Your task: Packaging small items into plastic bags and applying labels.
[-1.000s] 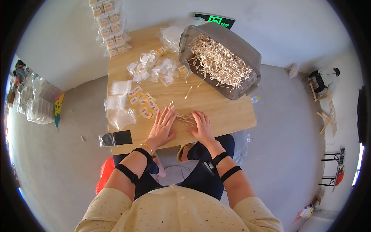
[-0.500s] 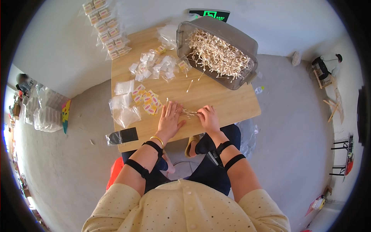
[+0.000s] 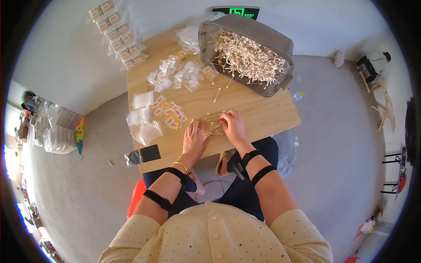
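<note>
A small loose bunch of cotton swabs [image 3: 213,127] lies on the table near its front edge, between my two hands. My left hand [image 3: 193,138] rests with fingers stretched out at the left end of the bunch, touching it. At the other end, my right hand [image 3: 233,126] has its fingers bent down and closed on some swabs; its fingertips are partly hidden. Beyond the hands, a grey plastic bin [image 3: 280,90] tipped toward me holds a heap of cotton swabs [image 3: 250,57]. A stray swab [image 3: 216,94] lies in front of it.
Yellow-and-white cards [image 3: 171,115] lie left of my hands, beside clear plastic bags [image 3: 144,118]. Small clear packets [image 3: 164,74] are spread farther back. A black strip [image 3: 146,154] sits at the left front corner of the wooden table [image 3: 263,116]. Filled packs [image 3: 118,35] stand stacked at the far left.
My right hand has shifted slightly away from me. The swabs between my hands now lie more spread and crossed. My left hand stays nearly in place, and the whole view has moved slightly.
</note>
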`<state>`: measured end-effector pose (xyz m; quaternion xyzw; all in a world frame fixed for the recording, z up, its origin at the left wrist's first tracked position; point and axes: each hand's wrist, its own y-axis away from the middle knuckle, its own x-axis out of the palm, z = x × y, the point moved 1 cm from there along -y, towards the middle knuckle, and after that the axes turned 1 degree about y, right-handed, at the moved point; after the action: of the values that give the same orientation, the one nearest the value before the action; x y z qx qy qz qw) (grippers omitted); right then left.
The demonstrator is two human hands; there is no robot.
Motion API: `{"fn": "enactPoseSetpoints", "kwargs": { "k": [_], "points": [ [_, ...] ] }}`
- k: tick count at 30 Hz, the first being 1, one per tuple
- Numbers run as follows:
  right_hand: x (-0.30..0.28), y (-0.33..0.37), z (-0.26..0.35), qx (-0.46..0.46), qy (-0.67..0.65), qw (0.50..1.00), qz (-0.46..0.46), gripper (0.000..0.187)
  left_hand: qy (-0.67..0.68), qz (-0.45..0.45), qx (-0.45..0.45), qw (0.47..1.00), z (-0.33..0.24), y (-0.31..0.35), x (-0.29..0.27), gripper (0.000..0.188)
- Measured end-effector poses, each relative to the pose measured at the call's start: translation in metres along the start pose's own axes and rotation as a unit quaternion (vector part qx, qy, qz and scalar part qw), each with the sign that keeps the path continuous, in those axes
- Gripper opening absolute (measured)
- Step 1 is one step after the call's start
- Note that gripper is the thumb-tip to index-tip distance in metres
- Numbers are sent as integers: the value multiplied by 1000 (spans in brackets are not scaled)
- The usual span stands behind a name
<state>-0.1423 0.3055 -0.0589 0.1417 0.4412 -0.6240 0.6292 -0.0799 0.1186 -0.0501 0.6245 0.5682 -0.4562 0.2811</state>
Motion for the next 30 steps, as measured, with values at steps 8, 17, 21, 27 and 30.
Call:
{"fn": "enactPoseSetpoints", "kwargs": {
  "k": [8, 17, 21, 27, 30],
  "points": [
    [-9, -7, 8, -52, -36, 995, 79, 61, 0, -72, -50, 996, 26, 10, -26, 79],
    [0, 0, 21, -111, 19, 975, 190, 95, 47, -14, -178, 983, 35, -13, -18, 45],
    [5, 0, 24, -90, 7, 980, 177, 88, 74, 42, -211, 974, 47, -12, -22, 24],
    [6, 4, 17, -78, -28, 985, 152, 61, 91, 34, -218, 971, 50, -21, -33, 9],
    [10, 5, 19, -75, -43, 987, 135, 55, 105, 21, -171, 979, 44, -45, -33, 9]
  ]
}}
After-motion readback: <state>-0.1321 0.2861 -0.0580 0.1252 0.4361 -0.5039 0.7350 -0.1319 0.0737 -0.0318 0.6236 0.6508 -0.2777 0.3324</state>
